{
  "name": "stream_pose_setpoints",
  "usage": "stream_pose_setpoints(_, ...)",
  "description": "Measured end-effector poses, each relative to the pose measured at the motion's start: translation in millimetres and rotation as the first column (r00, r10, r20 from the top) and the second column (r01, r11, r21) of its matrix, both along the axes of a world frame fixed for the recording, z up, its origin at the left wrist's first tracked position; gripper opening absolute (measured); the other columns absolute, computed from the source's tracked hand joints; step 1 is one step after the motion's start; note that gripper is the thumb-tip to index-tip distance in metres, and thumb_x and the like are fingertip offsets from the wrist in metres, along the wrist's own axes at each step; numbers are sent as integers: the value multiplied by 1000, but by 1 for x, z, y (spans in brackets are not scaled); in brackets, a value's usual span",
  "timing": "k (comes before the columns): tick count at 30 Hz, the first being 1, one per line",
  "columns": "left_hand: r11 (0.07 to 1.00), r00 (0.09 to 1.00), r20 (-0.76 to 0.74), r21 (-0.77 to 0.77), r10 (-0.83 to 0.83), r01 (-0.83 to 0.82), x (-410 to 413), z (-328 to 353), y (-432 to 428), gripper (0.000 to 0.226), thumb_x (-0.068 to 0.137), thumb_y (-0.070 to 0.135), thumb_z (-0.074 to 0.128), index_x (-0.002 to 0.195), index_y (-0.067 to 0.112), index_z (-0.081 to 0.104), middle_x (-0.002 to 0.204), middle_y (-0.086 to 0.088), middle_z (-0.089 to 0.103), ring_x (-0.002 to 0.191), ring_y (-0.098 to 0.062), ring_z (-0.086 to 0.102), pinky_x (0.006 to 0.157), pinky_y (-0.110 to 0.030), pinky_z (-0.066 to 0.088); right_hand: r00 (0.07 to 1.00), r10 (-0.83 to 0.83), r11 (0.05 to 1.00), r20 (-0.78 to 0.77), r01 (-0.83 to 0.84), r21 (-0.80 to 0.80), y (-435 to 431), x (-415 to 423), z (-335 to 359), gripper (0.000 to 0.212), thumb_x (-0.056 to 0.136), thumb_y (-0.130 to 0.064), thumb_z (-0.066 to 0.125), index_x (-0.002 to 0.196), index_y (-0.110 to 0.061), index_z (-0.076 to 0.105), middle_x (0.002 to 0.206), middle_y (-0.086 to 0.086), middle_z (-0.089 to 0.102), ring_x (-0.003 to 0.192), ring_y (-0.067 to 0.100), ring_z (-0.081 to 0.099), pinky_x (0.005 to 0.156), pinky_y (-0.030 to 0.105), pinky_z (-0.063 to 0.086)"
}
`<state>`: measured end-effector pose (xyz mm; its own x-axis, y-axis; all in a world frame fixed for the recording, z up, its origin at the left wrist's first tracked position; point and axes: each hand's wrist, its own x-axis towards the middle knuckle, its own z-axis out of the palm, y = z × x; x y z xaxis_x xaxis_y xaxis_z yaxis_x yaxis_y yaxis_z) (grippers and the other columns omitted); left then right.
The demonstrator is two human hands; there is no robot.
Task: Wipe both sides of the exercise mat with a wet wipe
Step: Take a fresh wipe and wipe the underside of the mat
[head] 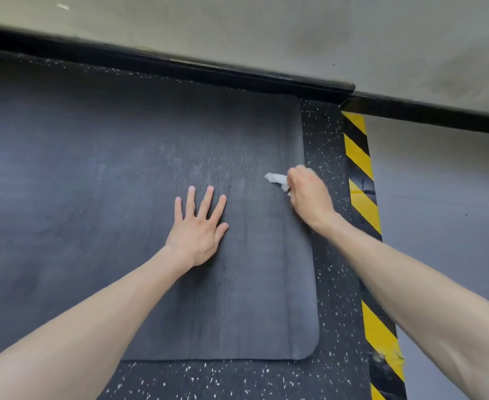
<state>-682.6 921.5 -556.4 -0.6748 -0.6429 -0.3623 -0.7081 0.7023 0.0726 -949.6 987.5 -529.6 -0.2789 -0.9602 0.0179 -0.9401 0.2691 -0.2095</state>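
The mat (139, 197) lies flat on the floor (330, 284). The left hand (198, 226) presses it with fingers spread; the right hand (309, 192) grips a wipe (276, 178) near the mat's right edge. It looks soft, light and floppy, best lifted by that edge.

dark ribbed mat (156, 174) lies flat; crumpled white wipe (276, 179) near its right edge.

One mat (122, 197), one wipe (276, 178), two hands: left (198, 230) and right (309, 194). One striped tape (363, 180).
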Motion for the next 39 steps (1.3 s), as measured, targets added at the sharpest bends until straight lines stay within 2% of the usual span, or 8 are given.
stream_pose_setpoints(4, 999, 1000, 5, 38, -19, 19, 7, -1, -2, 68, 100, 60, 1, 155, 29, -24, 164, -4, -29, 148, -39, -29, 121, -58, -10, 999, -32, 999, 14, 32, -20, 15, 19, 3, 29, 90, 1, 52, 76, -19, 37, 78, 3, 39, 71, 30, 44, 59, 39, 32)
stream_pose_setpoints(13, 1000, 999, -46, 26, 18, -17, 6, 2, 9, 65, 105, 51, 11, 159, 25, -14, 166, -7, -20, 151, -37, -21, 124, -55, -3, 912, 379, 925, 155, -380, -24, 83, 121, -10, 10, 88, -3, 57, 85, -10, 51, 85, 7, 47, 75, 26, 46, 60, 39, 41)
stream_pose_setpoints(15, 1000, 997, -74, 25, 0, 1, 11, 4, 21, 63, 107, 47, 12, 160, 23, -10, 167, -7, -17, 152, -37, -18, 124, -53, -2, 939, 310, 949, 145, -315, 9, 70, 104, -2, 16, 86, -1, 58, 82, -12, 48, 85, 7, 47, 76, 28, 47, 59, 41, 39)
stream_pose_setpoints(18, 999, 995, -87, 17, -41, 43, 29, 3, 36, 62, 106, 46, 10, 160, 22, -9, 168, -6, -14, 152, -36, -17, 125, -51, -2, 996, -37, 997, 86, 31, 64, 48, 60, 7, 34, 84, 1, 62, 73, -19, 38, 79, 2, 43, 74, 28, 49, 60, 36, 33)
stream_pose_setpoints(21, 998, 993, -93, 3, -70, 70, 41, -1, 41, 64, 103, 48, 6, 160, 23, -8, 168, -5, -13, 153, -35, -16, 125, -50, -3, 987, -152, 987, 60, 149, 55, 45, 45, 6, 19, 88, 0, 59, 81, -12, 46, 87, 7, 46, 74, 27, 46, 61, 41, 37)
stream_pose_setpoints(28, 998, 993, -98, -26, -60, 58, 37, -8, 46, 63, 106, 44, 15, 160, 21, -8, 168, -7, -14, 152, -38, -16, 123, -53, -3, 936, 302, 949, 183, -314, 39, 114, 166, -6, 13, 90, -3, 53, 84, -13, 48, 86, 6, 47, 74, 24, 45, 63, 37, 39)
stream_pose_setpoints(32, 998, 993, -106, -18, -61, 59, 41, -7, 44, 64, 106, 45, 17, 160, 20, -5, 168, -8, -12, 153, -37, -13, 124, -52, 0, 903, 388, 915, 184, -401, 38, 118, 174, -11, 17, 84, 0, 57, 84, -13, 47, 86, 6, 45, 75, 22, 44, 63, 33, 36)
stream_pose_setpoints(39, 996, 989, -121, 8, -84, 85, 64, -3, 69, 65, 104, 49, 12, 161, 21, -4, 168, -8, -11, 153, -35, -13, 125, -48, -2, 985, -142, 988, 100, 136, 71, 92, 89, 0, 21, 86, -3, 65, 88, -11, 46, 90, 5, 42, 75, 24, 43, 64, 35, 30)
